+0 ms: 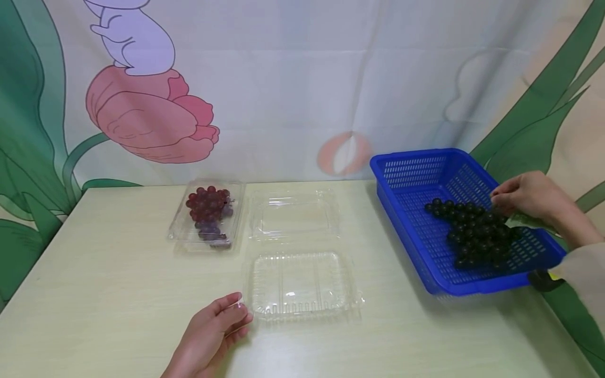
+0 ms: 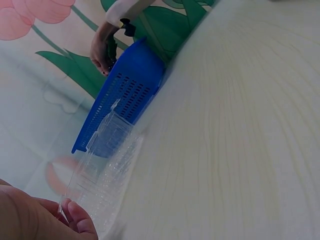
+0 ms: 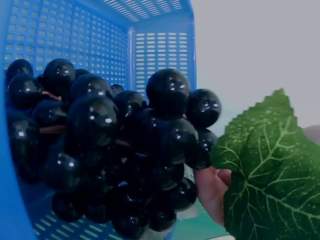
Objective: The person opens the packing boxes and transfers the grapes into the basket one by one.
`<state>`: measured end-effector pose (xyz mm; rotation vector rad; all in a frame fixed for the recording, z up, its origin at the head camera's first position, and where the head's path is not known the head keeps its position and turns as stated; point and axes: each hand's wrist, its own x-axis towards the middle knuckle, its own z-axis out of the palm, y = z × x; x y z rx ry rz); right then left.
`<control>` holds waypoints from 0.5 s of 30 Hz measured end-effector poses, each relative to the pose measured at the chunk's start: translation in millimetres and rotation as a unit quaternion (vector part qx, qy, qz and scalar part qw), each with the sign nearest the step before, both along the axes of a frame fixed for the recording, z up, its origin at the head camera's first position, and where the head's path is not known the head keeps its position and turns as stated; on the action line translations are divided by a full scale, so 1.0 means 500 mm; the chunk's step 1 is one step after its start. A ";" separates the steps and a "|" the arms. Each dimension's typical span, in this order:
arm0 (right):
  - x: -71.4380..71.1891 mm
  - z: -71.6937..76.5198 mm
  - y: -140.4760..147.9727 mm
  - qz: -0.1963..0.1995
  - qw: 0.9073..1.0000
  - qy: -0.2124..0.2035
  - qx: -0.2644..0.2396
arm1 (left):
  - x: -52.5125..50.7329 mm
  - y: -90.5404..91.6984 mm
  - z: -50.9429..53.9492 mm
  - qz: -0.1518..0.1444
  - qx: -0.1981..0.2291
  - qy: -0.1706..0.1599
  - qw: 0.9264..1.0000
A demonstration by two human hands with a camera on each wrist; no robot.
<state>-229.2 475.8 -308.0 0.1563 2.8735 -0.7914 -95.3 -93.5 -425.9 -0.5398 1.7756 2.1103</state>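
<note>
My left hand [image 1: 212, 333] pinches the left edge of a clear plastic container [image 1: 300, 283] lying unfolded on the table; the left wrist view shows the fingers on its rim [image 2: 82, 185]. At the right, my right hand [image 1: 534, 197] is over the blue basket [image 1: 420, 262], at the upper end of a bunch of dark grapes [image 1: 482, 236]. A green leaf [image 3: 270, 170] hides most of that hand in the right wrist view, where fingers [image 3: 212, 192] show beside the grapes [image 3: 95, 122]. The grapes are within the basket's walls.
Behind the container's near half is its other clear half [image 1: 295, 215]. A clear box [image 1: 233, 215] with red and purple grapes [image 1: 208, 207] stands at the back left. A printed curtain [image 1: 283, 105] hangs behind the table [image 1: 118, 294].
</note>
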 end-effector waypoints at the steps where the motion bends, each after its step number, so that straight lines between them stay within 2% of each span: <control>1: 0.001 0.001 -0.001 0.007 1.000 -0.002 -0.001 | 0.000 0.000 0.000 0.000 0.000 0.000 1.000; 6: 0.005 0.005 -0.008 0.028 1.000 -0.006 -0.004 | -0.001 0.001 0.001 0.001 -0.003 -0.003 1.000; 11: 0.003 0.001 -0.012 0.013 1.000 0.000 -0.004 | -0.002 0.001 0.002 0.001 -0.004 -0.007 1.000; 15: 0.001 -0.003 -0.014 0.001 1.000 0.001 -0.027 | -0.002 0.001 0.002 0.001 -0.003 -0.008 1.000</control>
